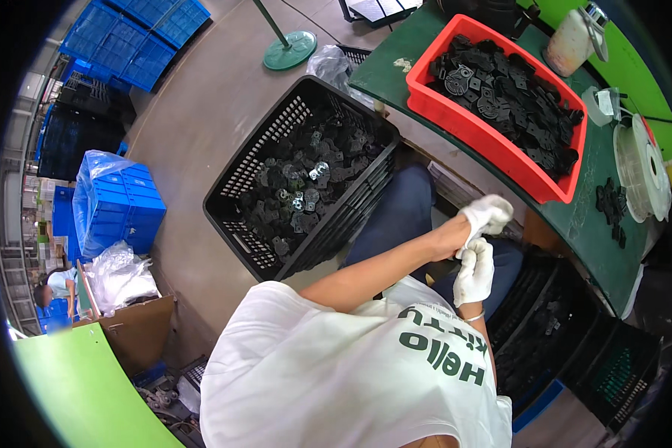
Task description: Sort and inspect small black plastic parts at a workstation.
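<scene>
My left hand [488, 215] is in a white knit glove, and its wrist and lower back are bare. The loose glove hides how its fingers lie. Just below it, my right hand [473, 272], also gloved in white, has its fingers closed at the left glove's cuff [467, 240]. Both hands are held over my lap, in front of the green table's edge. A black perforated crate [228, 168] of black and clear plastic parts [306, 175] stands to the left of my knees. On the table, a red bin [448, 104] holds many flat black plastic parts [500, 97].
The green table [575, 216] carries loose black parts [611, 201], a white spool [638, 168] and a pale jug [567, 48]. Black crates [552, 321] stand at right. A blue bin [131, 205], a cardboard box [138, 328] and a green round stand base [290, 51] are on the floor.
</scene>
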{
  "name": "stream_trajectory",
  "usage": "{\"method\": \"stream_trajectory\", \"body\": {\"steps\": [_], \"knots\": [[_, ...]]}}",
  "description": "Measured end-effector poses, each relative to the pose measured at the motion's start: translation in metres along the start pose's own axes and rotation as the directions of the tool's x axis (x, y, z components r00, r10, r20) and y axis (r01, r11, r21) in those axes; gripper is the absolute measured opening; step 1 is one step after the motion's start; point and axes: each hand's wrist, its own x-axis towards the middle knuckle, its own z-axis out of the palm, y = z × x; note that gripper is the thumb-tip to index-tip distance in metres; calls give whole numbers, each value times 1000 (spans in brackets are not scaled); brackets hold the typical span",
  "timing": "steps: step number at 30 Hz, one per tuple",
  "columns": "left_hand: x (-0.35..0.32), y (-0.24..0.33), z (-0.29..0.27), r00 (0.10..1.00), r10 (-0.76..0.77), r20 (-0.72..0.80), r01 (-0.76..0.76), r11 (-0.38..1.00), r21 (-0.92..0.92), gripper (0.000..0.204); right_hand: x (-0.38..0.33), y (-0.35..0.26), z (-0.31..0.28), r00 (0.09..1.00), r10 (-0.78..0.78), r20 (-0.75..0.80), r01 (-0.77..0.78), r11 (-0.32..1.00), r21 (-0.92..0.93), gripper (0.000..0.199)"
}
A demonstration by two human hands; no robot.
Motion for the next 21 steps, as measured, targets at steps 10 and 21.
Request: {"method": "stream_trajectory", "body": {"steps": [10,21], "knots": [[33,-36,5,998,57,2,-57,996,64,35,-9,5,-18,991,-126,52,130,988,-80,16],[35,-21,-4,963,194,-185,238,-296,925,34,0,4,-20,985,105,-137,-128,977,-172,14]]}}
